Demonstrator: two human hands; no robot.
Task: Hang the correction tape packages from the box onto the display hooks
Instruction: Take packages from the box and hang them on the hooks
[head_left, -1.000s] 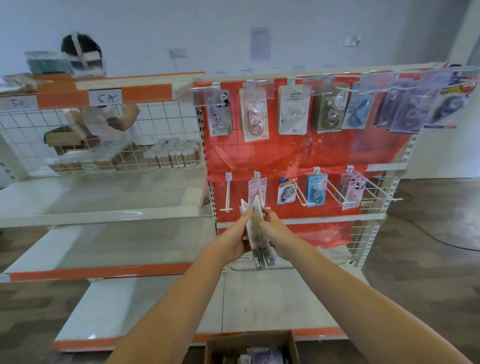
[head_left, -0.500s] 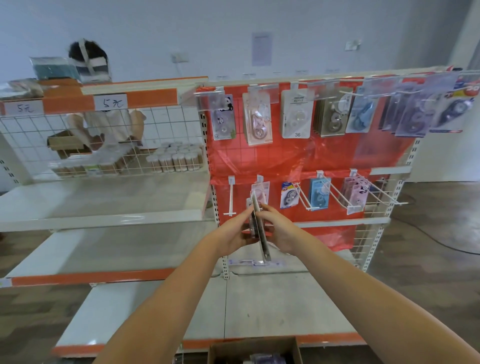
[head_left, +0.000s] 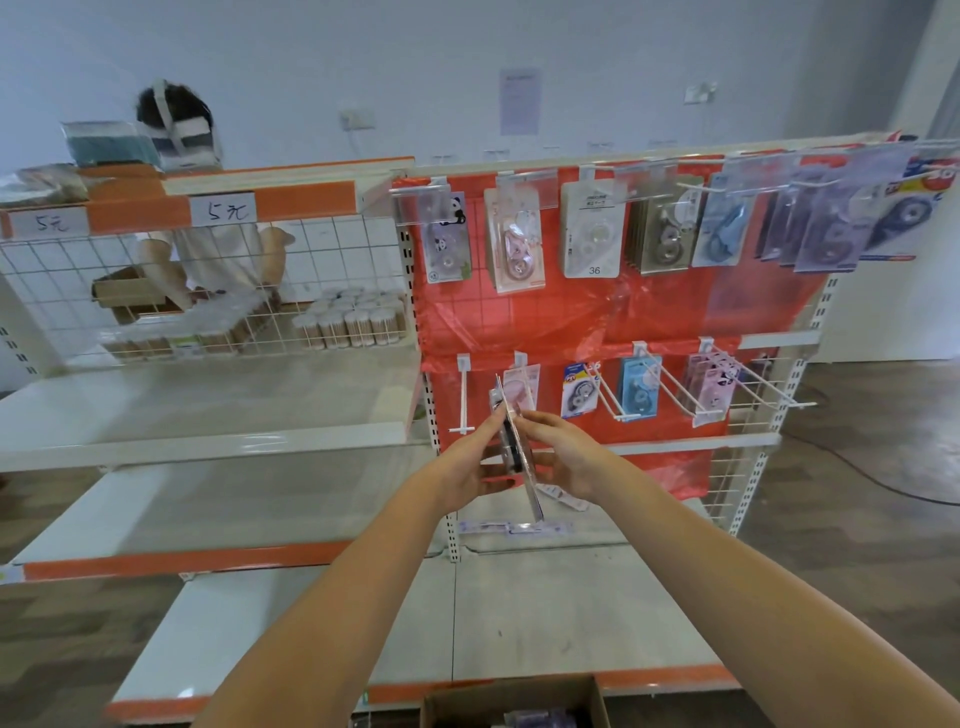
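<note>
Both hands meet low in front of the red display panel, the left hand (head_left: 470, 470) and right hand (head_left: 563, 457) pinching a correction tape package (head_left: 514, 441) between curled fingers. It is held edge-on, its long axis upright and tilted slightly, its top just near of a hook (head_left: 521, 364) in the lower row, beside an empty hook (head_left: 462, 395). The box (head_left: 519, 701) sits well below
</note>
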